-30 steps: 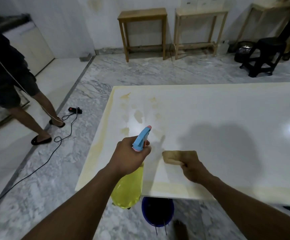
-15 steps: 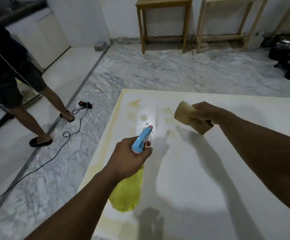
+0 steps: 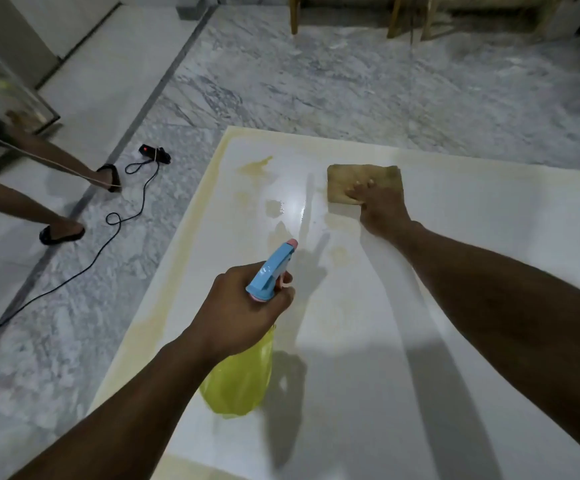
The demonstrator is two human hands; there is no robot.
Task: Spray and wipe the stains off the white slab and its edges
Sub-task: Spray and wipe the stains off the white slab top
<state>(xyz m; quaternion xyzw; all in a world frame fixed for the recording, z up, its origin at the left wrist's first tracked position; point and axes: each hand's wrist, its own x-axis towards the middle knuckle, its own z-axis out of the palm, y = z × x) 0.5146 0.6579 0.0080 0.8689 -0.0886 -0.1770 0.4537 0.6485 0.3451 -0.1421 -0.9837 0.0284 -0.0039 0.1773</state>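
Meanwhile, left hand (image 3: 243,306) grips the yellow blue-nozzled spray bottle (image 3: 238,382); right hand (image 3: 380,207), fingers flat, presses the tan cloth (image 3: 364,178) onto the white stained slab (image 3: 472,209).

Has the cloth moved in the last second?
Yes. The right hand carried the cloth from the near edge of the slab toward its far edge, beside the yellow stains.

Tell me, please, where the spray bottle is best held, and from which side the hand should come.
Grip the spray bottle at its narrow neck, just under the blue trigger head, coming from behind, opposite the nozzle. The neck is slim, the yellow body wide, and the trigger sits in front for a finger. The left hand holds it so, nozzle toward the white slab.
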